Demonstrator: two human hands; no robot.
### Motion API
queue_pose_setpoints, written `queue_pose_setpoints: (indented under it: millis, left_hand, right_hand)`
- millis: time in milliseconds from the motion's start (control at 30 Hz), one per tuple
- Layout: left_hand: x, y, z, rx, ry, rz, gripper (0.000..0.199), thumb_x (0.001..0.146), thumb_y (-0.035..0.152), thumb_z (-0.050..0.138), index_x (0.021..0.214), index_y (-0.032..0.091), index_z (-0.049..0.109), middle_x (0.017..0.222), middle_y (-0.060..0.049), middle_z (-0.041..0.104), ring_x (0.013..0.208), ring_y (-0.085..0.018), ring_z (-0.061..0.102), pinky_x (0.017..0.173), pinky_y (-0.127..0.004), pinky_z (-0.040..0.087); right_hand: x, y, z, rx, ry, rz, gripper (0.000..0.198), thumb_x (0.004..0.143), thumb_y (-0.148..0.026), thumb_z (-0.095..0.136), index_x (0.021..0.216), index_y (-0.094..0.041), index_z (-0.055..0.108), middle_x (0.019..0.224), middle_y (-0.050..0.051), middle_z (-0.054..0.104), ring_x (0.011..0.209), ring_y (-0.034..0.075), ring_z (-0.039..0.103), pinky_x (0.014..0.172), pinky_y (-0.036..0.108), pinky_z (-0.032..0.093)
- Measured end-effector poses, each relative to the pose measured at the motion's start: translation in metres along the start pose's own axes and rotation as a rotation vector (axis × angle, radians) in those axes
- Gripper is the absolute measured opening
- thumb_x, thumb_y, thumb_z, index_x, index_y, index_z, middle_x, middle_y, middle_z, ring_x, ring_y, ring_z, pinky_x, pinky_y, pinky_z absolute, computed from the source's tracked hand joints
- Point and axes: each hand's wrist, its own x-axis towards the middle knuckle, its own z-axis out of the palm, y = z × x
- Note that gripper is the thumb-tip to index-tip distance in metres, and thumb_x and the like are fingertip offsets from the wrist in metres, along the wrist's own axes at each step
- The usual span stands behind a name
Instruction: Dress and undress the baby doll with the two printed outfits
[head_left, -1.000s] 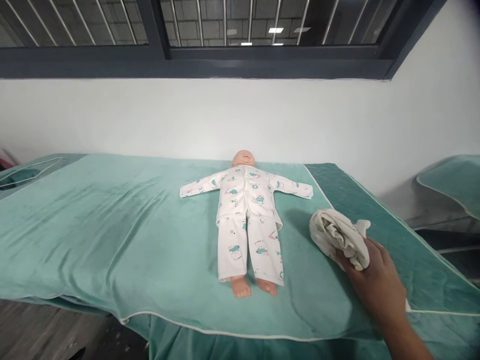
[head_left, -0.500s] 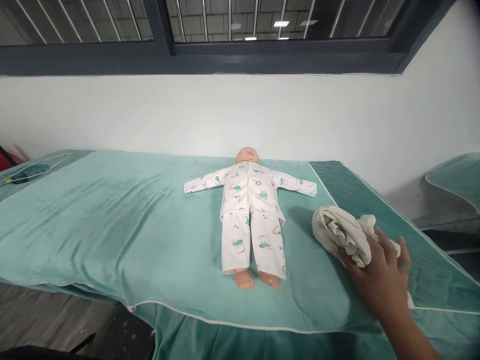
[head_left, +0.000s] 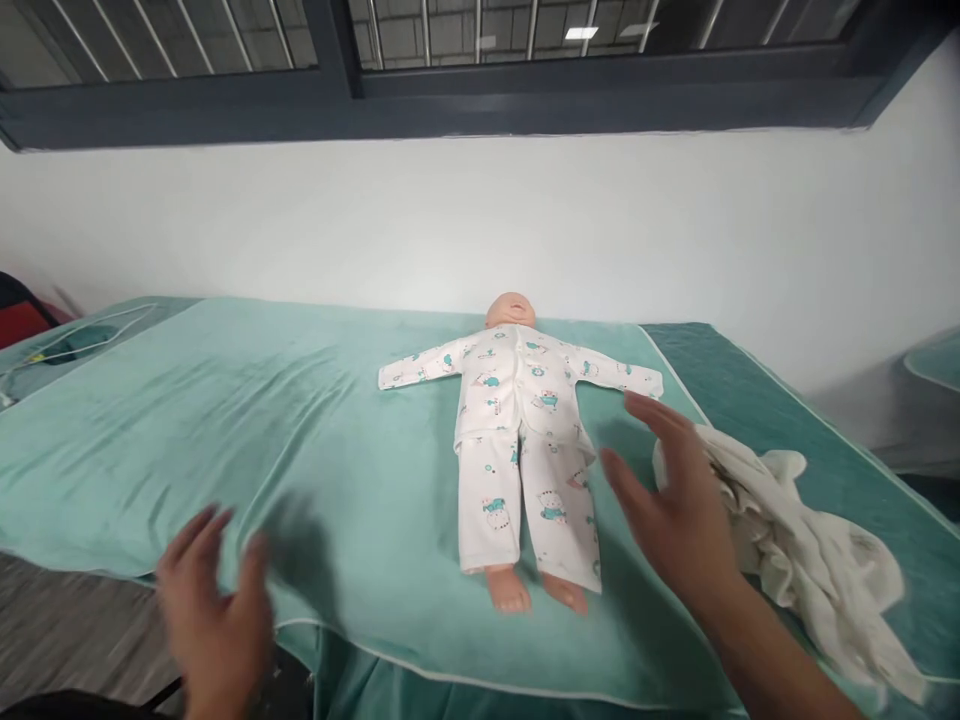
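Observation:
A baby doll (head_left: 511,310) lies on its back, arms spread, feet toward me. It wears a white long-sleeved top (head_left: 517,385) with a teal and pink animal print, and matching white trousers (head_left: 491,500) reaching its ankles. My right hand (head_left: 679,500), fingers apart and holding nothing, hovers to the right of the doll's legs. Beyond that hand, a crumpled white cloth (head_left: 810,545) rests in a loose heap, partly hidden by my hand and forearm. My left hand (head_left: 217,600) is raised at the lower left, slightly blurred, its fingers apart and nothing in them.
A light green cover (head_left: 360,560) with pale piping spreads under the doll, over a darker green one (head_left: 690,360). Behind stands a white wall (head_left: 420,220) below a dark window frame (head_left: 600,100). A red and black item (head_left: 22,320) sits at the far left.
My right hand has let go of the white cloth and moved left toward the doll's legs. The cloth now lies looser and spread out. My left hand has come into view.

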Motion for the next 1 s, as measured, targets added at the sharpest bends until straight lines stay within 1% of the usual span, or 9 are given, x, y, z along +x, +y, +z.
queue_pose_setpoints:
  millis: [67,200,300,400,533,800,867,933,1000]
  left_hand:
    - [0.015,0.028,0.054,-0.228,-0.049,0.070,0.036,0.087,0.043,0.060,0.122,0.040,0.060,0.137,0.003,0.056,0.128,-0.028,0.053,0.114,-0.052,0.042]
    - [0.059,0.122,0.165,-0.527,-0.362,0.090,0.030,0.092,0.031,0.050,0.118,0.025,0.063,0.127,-0.005,0.064,0.120,-0.021,0.060,0.108,-0.039,0.047]
    - [0.087,0.173,0.233,-0.546,-0.630,0.160,0.031,0.089,0.020,0.048,0.113,0.021,0.067,0.127,-0.006,0.067,0.119,-0.021,0.061,0.109,-0.038,0.045]
    - [0.098,0.190,0.277,-0.443,-0.781,0.231,0.033,0.089,0.016,0.043,0.110,0.018,0.069,0.126,-0.009,0.068,0.120,-0.024,0.060,0.107,-0.041,0.045]
    - [0.095,0.184,0.293,-0.413,-0.800,0.339,0.037,0.089,0.014,0.039,0.109,0.019,0.070,0.125,-0.007,0.068,0.121,-0.023,0.059,0.107,-0.040,0.044]
    - [0.094,0.178,0.281,-0.490,-0.820,0.302,0.036,0.092,0.020,0.044,0.118,0.024,0.068,0.133,-0.003,0.064,0.128,-0.021,0.054,0.112,-0.038,0.040]
    - [0.093,0.176,0.278,-0.541,-0.818,0.306,0.031,0.092,0.021,0.047,0.114,0.024,0.069,0.132,-0.002,0.064,0.129,-0.020,0.054,0.112,-0.037,0.040]
    - [0.092,0.173,0.274,-0.594,-0.823,0.304,0.024,0.092,0.025,0.050,0.105,0.024,0.071,0.131,-0.003,0.065,0.128,-0.020,0.055,0.113,-0.037,0.039]
    - [0.091,0.171,0.269,-0.641,-0.841,0.287,0.017,0.091,0.027,0.054,0.094,0.024,0.071,0.130,-0.003,0.065,0.127,-0.020,0.056,0.113,-0.037,0.039]
  right_hand:
    - [0.041,-0.010,0.036,0.091,-0.050,0.045,0.038,0.091,-0.036,0.054,0.127,-0.026,0.051,0.127,0.011,0.060,0.117,0.028,0.058,0.097,0.049,0.049]
    - [0.126,0.005,0.107,-0.035,-0.202,0.285,0.031,0.090,-0.045,0.053,0.108,-0.020,0.053,0.114,0.015,0.061,0.088,0.026,0.061,0.074,0.040,0.048]
    - [0.164,0.031,0.143,-0.173,-0.391,0.376,0.029,0.088,-0.050,0.052,0.087,-0.021,0.052,0.086,0.012,0.063,0.076,0.026,0.056,0.067,0.036,0.040]
    - [0.173,0.051,0.156,-0.130,-0.451,0.333,0.029,0.090,-0.044,0.048,0.069,-0.023,0.046,0.071,0.007,0.059,0.066,0.021,0.049,0.062,0.032,0.033]
    - [0.170,0.064,0.156,0.071,-0.427,0.305,0.032,0.088,-0.037,0.047,0.060,-0.023,0.041,0.063,0.000,0.053,0.062,0.016,0.043,0.060,0.030,0.030]
    - [0.164,0.067,0.161,0.318,-0.220,0.409,0.029,0.085,-0.035,0.054,0.061,-0.021,0.045,0.060,-0.004,0.047,0.062,0.013,0.042,0.063,0.030,0.034]
    - [0.161,0.065,0.159,0.357,-0.159,0.399,0.021,0.083,-0.034,0.057,0.067,-0.021,0.051,0.069,-0.003,0.054,0.062,0.013,0.044,0.065,0.030,0.036]
    - [0.158,0.063,0.156,0.376,-0.119,0.365,0.009,0.080,-0.029,0.060,0.084,-0.021,0.059,0.089,-0.001,0.062,0.064,0.012,0.046,0.067,0.030,0.039]
    - [0.152,0.061,0.152,0.415,-0.140,0.319,0.022,0.077,-0.023,0.060,0.099,-0.023,0.061,0.104,0.001,0.063,0.063,0.011,0.046,0.067,0.029,0.040]
